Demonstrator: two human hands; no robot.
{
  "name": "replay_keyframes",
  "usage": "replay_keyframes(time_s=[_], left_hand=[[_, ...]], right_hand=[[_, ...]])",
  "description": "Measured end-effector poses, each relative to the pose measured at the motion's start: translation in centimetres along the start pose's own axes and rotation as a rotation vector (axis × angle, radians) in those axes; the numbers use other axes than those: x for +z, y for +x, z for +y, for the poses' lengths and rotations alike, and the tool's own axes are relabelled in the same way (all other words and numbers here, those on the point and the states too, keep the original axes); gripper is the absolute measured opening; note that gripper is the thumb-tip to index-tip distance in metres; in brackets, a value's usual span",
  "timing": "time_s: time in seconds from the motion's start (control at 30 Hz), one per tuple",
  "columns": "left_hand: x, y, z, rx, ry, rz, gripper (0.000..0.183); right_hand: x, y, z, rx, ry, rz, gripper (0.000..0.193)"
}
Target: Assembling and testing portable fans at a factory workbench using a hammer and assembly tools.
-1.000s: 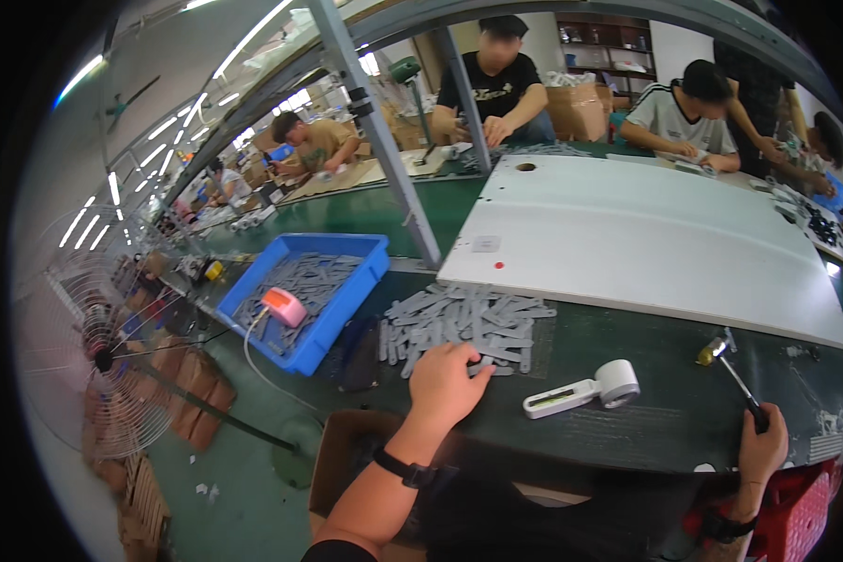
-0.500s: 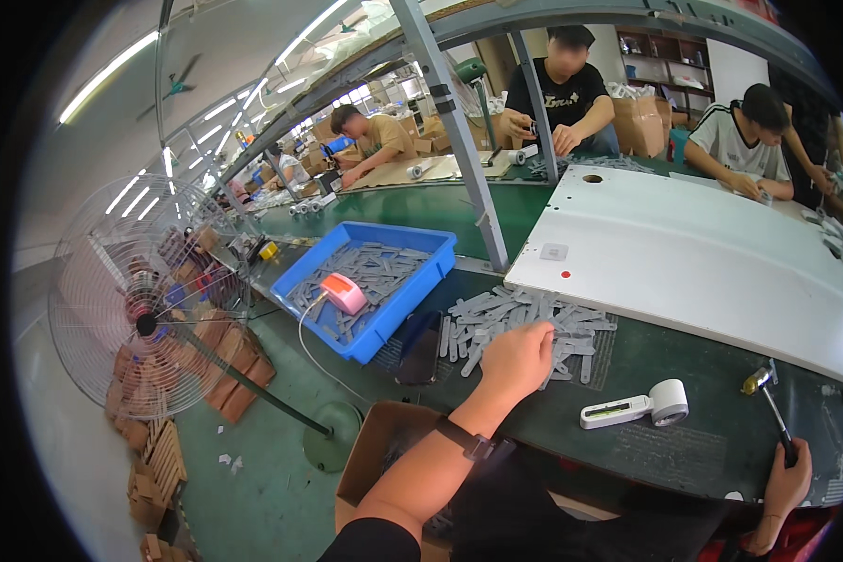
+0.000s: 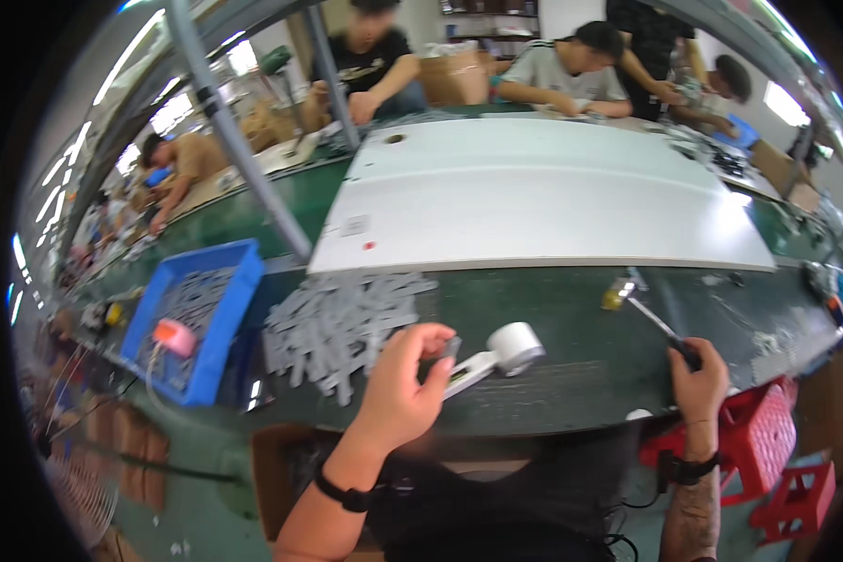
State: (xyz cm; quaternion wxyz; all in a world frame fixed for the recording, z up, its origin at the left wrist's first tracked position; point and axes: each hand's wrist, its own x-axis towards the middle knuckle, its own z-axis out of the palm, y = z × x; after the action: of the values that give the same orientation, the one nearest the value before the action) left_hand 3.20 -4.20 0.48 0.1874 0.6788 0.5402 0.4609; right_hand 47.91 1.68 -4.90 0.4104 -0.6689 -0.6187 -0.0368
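My left hand [image 3: 408, 386] is raised over the near edge of the dark green bench, thumb and fingers pinched on a small grey plastic strip [image 3: 451, 347]. Just beyond it lies a white handheld device [image 3: 515, 348] with a round head and a slim handle, partly covered by that hand. A heap of similar grey strips [image 3: 347, 318] spreads to the left. On the right, my right hand [image 3: 701, 379] grips the black handle of a small hammer [image 3: 660, 323]. Its yellow and metal head rests on or just above the bench, I cannot tell which.
A large white panel [image 3: 553, 201] spans the bench's far side. At left stands a blue tray [image 3: 217, 361] of grey strips with a pink-orange device [image 3: 174, 337] on top. A cardboard box [image 3: 276, 468] and red stools [image 3: 763, 436] are below. Several people work opposite.
The view has swung right. My left hand has come off the strip heap toward the white device, now with a strip in its fingers. My right hand still holds the hammer.
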Motion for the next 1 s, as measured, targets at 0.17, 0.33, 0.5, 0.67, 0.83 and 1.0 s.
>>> replay_keyframes(time_s=[0.17, 0.33, 0.5, 0.67, 0.83, 1.0], left_hand=[[1.6, 0.8, 0.7, 0.168, 0.102, -0.129, 0.026], [2.9, -0.5, 0.5, 0.209, 0.182, -0.076, 0.025], [0.2, -1.6, -1.2, -0.152, -0.076, 0.094, 0.023], [0.9, -2.0, -0.3, -0.12, -0.076, 0.076, 0.016], [3.7, -1.7, -0.5, 0.054, 0.11, 0.081, 0.015], [5.0, -1.9, -0.3, 0.025, 0.078, 0.143, 0.016]], right_hand=[[-2.8, -2.8, -3.2, 0.176, 0.138, -0.112, 0.026], [-4.8, -4.8, -5.2, 0.243, 0.444, -0.273, 0.025], [-6.2, -4.8, -7.7, 0.283, 0.511, -0.389, 0.028], [-6.4, -5.3, -9.1, 0.268, 0.559, -0.521, 0.03], [-5.8, -5.6, -11.0, 0.138, 0.561, -0.497, 0.03], [-6.2, -5.3, -12.3, 0.133, 0.522, -0.586, 0.033]])
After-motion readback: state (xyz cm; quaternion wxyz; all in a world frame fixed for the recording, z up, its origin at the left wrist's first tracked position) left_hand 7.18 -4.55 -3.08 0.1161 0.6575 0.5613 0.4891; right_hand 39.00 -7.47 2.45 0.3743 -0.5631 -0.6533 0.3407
